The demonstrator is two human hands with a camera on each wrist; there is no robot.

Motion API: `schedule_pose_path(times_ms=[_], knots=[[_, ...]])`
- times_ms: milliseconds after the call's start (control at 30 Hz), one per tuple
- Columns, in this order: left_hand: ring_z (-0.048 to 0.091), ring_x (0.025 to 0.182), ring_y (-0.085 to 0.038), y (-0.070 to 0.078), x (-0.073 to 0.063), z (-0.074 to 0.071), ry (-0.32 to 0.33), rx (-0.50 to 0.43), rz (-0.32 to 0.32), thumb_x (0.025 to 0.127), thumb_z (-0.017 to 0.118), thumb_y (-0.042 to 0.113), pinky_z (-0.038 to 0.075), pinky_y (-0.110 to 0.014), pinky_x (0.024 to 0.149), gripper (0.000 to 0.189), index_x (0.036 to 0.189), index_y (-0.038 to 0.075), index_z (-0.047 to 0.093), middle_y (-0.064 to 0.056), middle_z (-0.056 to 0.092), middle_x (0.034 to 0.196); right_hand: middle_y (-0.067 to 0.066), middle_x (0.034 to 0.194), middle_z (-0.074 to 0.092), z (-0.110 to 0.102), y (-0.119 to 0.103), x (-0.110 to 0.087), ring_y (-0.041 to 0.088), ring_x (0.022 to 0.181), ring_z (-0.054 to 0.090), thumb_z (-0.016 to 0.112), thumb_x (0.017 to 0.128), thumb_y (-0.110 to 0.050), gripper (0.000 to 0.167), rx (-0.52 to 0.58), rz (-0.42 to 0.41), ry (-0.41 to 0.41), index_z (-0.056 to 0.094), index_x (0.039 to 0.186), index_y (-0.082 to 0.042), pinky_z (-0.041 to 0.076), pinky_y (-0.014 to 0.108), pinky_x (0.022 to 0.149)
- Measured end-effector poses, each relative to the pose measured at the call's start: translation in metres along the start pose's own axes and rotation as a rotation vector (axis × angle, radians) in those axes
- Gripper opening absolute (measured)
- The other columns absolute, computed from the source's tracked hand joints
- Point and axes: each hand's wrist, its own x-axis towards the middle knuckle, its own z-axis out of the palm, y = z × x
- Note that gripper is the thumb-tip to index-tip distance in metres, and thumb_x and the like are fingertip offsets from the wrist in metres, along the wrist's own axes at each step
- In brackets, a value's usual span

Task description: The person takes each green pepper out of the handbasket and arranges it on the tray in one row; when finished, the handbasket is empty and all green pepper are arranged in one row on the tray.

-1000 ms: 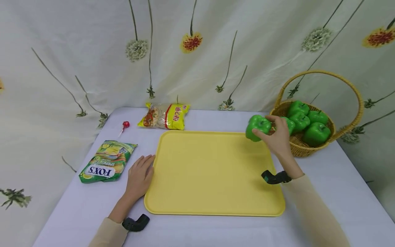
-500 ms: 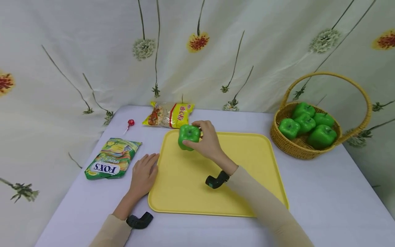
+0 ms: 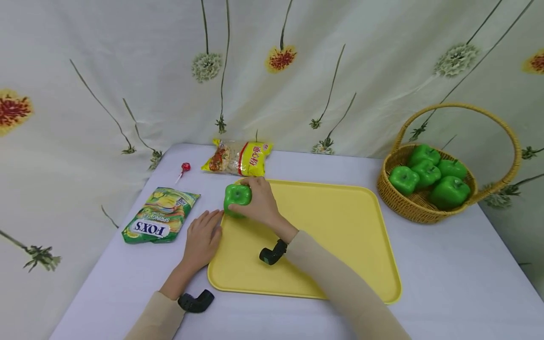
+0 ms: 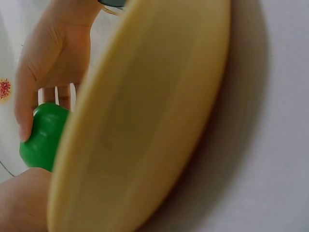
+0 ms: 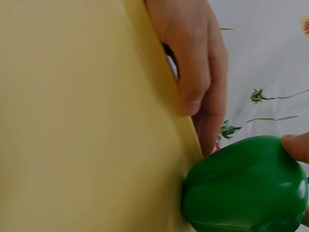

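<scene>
A glossy green bell pepper (image 3: 236, 198) is at the far left corner of the yellow tray (image 3: 314, 236). My right hand (image 3: 261, 203) grips it from the right, thumb on the near side and fingers behind. In the right wrist view the bell pepper (image 5: 246, 188) sits low against the tray's surface. My left hand (image 3: 203, 238) rests at the tray's left edge, fingers extended, holding nothing. The right wrist view shows the left hand (image 5: 195, 63) lying along the tray rim, just beside the pepper.
At the right, a wicker basket (image 3: 388, 200) with a tall handle holds several more green bell peppers (image 3: 450, 191). A yellow-ended food packet (image 3: 240, 158) lies behind the tray. Left of it are a red lollipop (image 3: 185, 167) and a green FOX'S bag (image 3: 161, 215).
My right hand has carried the bell pepper leftward from beside the basket, across the tray, and down to its far left corner. The left hand stays at the tray edge.
</scene>
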Motion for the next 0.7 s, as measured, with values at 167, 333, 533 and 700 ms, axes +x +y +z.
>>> schedule_pose_path(times_ms=[167,333,533,700], knots=[[0.032,0.14,-0.045,0.0002,-0.0004,-0.0003,-0.001,0.004,0.006,0.098,0.046,0.01,0.017,-0.068,0.112,0.044,0.14,-0.003,0.048,-0.023,0.047,0.145,0.011,0.126,0.049,0.0089,-0.0011,-0.0009,0.022,0.109,0.05,0.081,0.077,-0.039,0.063,-0.023,-0.018,-0.01,0.055,0.128,-0.014,0.049,0.033,0.09],[0.031,0.141,-0.045,0.0002,0.0008,-0.0001,0.003,0.0,0.012,0.099,0.045,0.01,0.017,-0.068,0.112,0.044,0.141,-0.002,0.047,-0.022,0.047,0.146,0.011,0.127,0.047,0.0101,-0.003,-0.0017,0.022,0.109,0.05,0.081,0.078,-0.04,0.063,-0.025,-0.011,-0.007,0.054,0.129,-0.016,0.05,0.033,0.088],[0.032,0.141,-0.045,0.0017,0.001,-0.0015,-0.002,0.0,0.011,0.099,0.044,0.01,0.017,-0.068,0.112,0.044,0.141,-0.002,0.047,-0.023,0.047,0.146,0.012,0.13,0.045,0.0095,-0.0027,-0.0045,0.023,0.11,0.051,0.082,0.076,-0.041,0.066,-0.006,0.002,-0.007,0.053,0.131,-0.017,0.05,0.036,0.091],[0.032,0.141,-0.045,0.001,0.0005,-0.0013,-0.001,0.004,0.005,0.098,0.045,0.01,0.017,-0.068,0.112,0.044,0.141,-0.003,0.048,-0.023,0.047,0.145,0.012,0.132,0.044,0.0089,-0.0034,-0.0059,0.023,0.111,0.051,0.083,0.075,-0.043,0.07,0.007,0.003,-0.019,0.052,0.132,-0.018,0.049,0.036,0.093]])
